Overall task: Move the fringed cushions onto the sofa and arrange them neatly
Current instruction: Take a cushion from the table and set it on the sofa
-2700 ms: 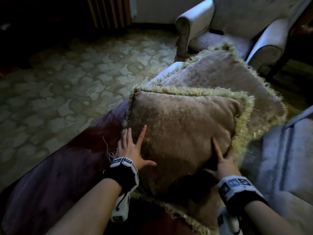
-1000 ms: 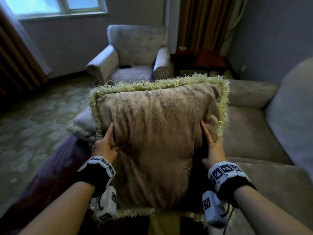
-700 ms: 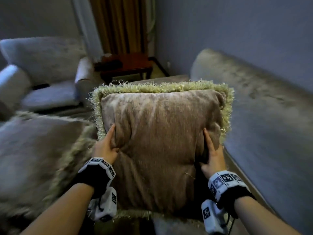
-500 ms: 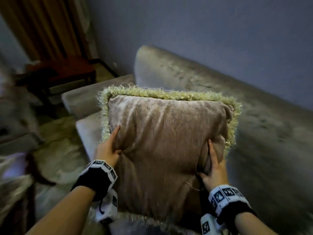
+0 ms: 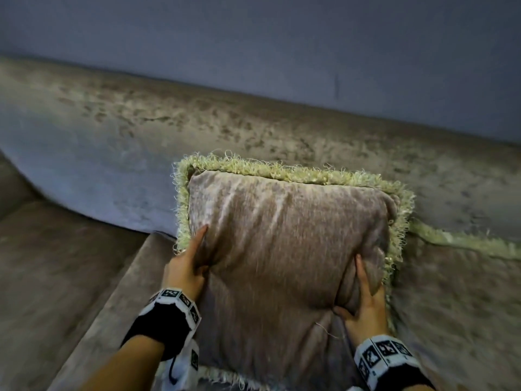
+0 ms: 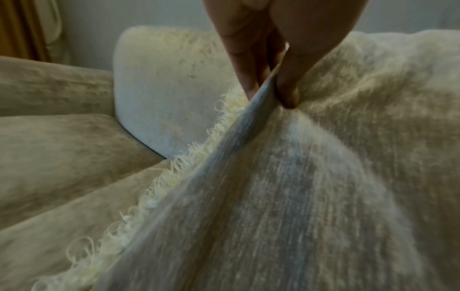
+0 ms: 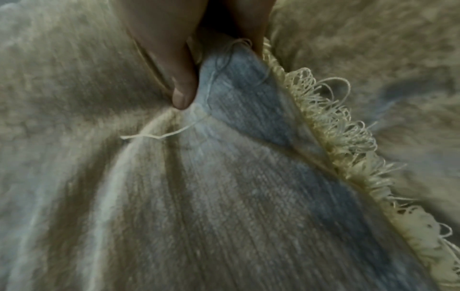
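A beige velvet cushion (image 5: 282,249) with a pale yellow fringe stands upright in front of the sofa back (image 5: 253,131). My left hand (image 5: 187,266) grips its left edge, thumb on the front and fingers behind. My right hand (image 5: 363,303) grips its right edge the same way. The left wrist view shows my thumb and fingers pinching the cushion fabric (image 6: 298,177) beside the fringe (image 6: 179,169). In the right wrist view my thumb presses into the cushion (image 7: 224,177) near its fringe (image 7: 336,128). A second fringed cushion (image 5: 465,292) lies just to the right.
The sofa seat (image 5: 70,277) stretches to the left of the held cushion, with a seam between two seat cushions. A grey-blue wall (image 5: 282,38) rises behind the sofa back. The left wrist view shows the sofa armrest (image 6: 49,84) and a curtain (image 6: 22,27).
I lifted the cushion off the dark-covered surface and turned right with it, past the armchair and side table. It now faces the sofa back, both hands keeping their grip.
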